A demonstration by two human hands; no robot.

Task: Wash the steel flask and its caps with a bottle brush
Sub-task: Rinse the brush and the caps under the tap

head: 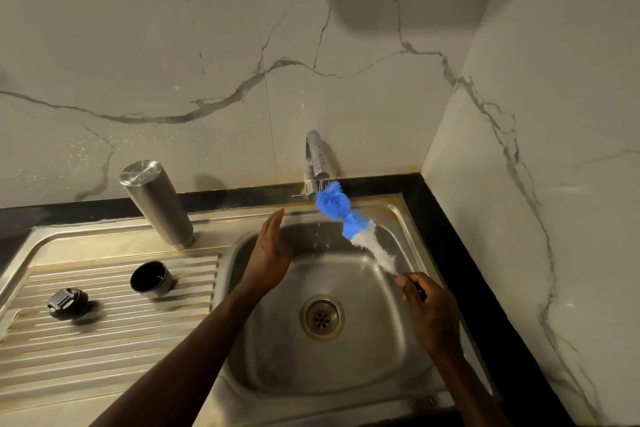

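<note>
Rinsing looks under way: right hand [427, 305] pinches the bottle brush [349, 224] under the tap [317, 163], left hand [270, 253] flat-fingered over the sink [398, 218]; next, fetch the flask [157, 203] upturned at the drainboard's back edge, caps [151, 279] nearer.

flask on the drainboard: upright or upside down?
Upside down. The flask stands on the drainboard with its closed flat base on top and its mouth end down, leaning slightly in this wide-angle view.
</note>
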